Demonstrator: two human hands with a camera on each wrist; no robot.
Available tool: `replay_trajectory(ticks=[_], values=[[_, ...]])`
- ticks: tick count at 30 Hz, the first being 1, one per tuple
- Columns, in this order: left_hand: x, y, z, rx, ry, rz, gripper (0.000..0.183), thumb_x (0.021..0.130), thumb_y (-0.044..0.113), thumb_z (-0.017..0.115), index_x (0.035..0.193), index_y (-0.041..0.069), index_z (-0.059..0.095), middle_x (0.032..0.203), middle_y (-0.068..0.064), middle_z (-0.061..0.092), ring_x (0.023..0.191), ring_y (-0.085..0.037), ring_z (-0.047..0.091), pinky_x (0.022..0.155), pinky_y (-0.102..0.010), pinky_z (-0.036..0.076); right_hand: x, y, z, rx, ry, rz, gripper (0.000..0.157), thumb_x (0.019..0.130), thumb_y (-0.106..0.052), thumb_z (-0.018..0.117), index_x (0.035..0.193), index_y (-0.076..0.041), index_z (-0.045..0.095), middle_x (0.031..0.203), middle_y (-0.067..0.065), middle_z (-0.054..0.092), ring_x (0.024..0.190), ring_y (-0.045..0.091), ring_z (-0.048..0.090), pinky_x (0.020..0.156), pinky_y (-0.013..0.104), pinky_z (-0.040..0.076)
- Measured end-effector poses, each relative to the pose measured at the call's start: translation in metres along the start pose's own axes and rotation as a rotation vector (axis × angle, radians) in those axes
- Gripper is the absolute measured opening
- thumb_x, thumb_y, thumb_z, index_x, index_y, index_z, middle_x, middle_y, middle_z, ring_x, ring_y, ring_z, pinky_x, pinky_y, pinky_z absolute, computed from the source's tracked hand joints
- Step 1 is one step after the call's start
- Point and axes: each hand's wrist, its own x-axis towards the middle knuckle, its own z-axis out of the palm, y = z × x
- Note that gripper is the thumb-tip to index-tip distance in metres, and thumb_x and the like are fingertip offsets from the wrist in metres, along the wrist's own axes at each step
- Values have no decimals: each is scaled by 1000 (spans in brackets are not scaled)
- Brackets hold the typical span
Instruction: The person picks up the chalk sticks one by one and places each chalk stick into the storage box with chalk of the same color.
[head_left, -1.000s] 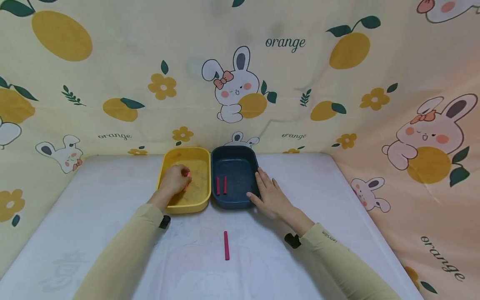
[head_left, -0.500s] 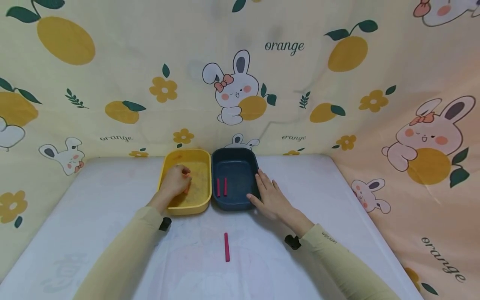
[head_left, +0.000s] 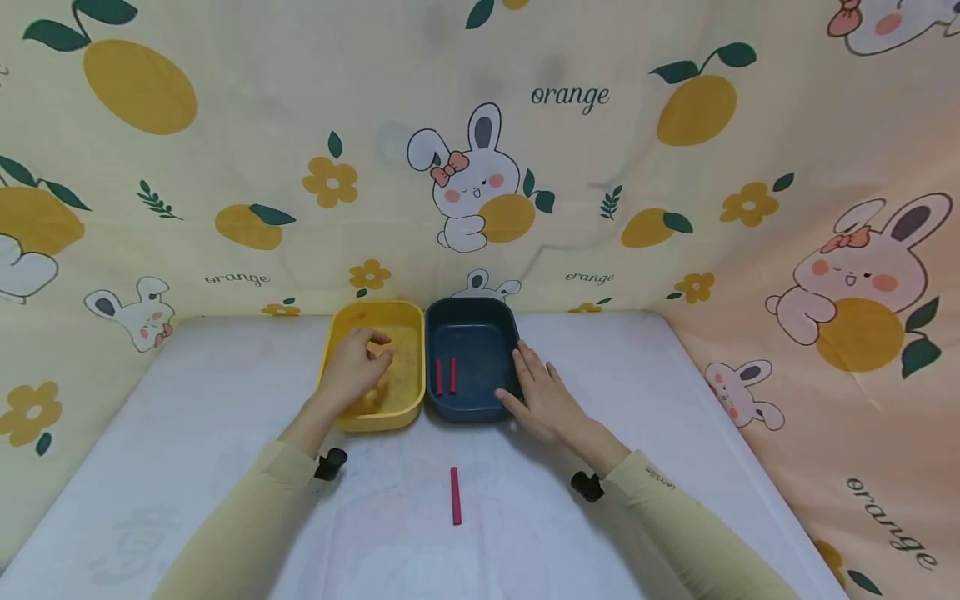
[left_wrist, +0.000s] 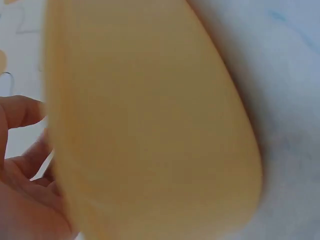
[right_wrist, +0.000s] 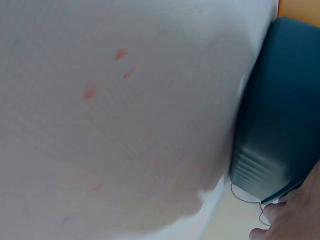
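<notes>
In the head view my left hand (head_left: 352, 367) is over the yellow tray (head_left: 407, 329), its thumb and forefinger bent and apart. A patch of orange shows between them; what it belongs to is unclear. The tray's wall hides the fingertips in the left wrist view. My right hand (head_left: 546, 398) rests with straight fingers along the right rim of the dark blue tray (head_left: 480, 333). Two slim red sticks (head_left: 453, 376) lie side by side in the left part of that tray. A longer red stick (head_left: 456, 496) lies on the table, nearer to me.
Both trays stand side by side at the back of the white-covered table (head_left: 375, 533). Behind them hangs a cream cloth (head_left: 285, 100) printed with rabbits and oranges. Orange smudges (right_wrist: 120, 54) mark the table cover in the right wrist view.
The left thumb and forefinger have parted; the orange-red stick they held is no longer plainly visible. That hand has lifted slightly and its forearm has shifted. My right hand stays on the blue tray.
</notes>
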Motion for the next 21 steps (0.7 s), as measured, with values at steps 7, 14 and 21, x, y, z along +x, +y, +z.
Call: replay_trajectory(ticks=[7, 14, 21], values=[[-23, 21, -2, -58, 24, 39, 32, 101, 23, 65, 125, 2, 65, 127, -16, 58, 93, -27, 59, 75, -32, 51, -1, 0, 1, 8, -11, 1, 86, 108, -57, 40, 164, 2, 13, 174, 15, 4, 160, 32, 11, 126, 58, 13], [-47, 40, 8, -114, -25, 64, 36, 100, 19, 66, 131, 2, 62, 131, -14, 56, 102, -27, 60, 85, -37, 54, -1, 1, 2, 8, -10, 2, 86, 108, -58, 39, 164, 1, 12, 174, 14, 3, 160, 32, 10, 126, 57, 12], [-69, 55, 22, -125, -61, 100, 38, 98, 16, 69, 133, 5, 61, 130, -11, 56, 102, -24, 59, 83, -34, 54, 0, 1, 1, 6, -6, -2, 86, 108, -58, 39, 164, 2, 12, 174, 15, 3, 160, 32, 10, 126, 57, 12]])
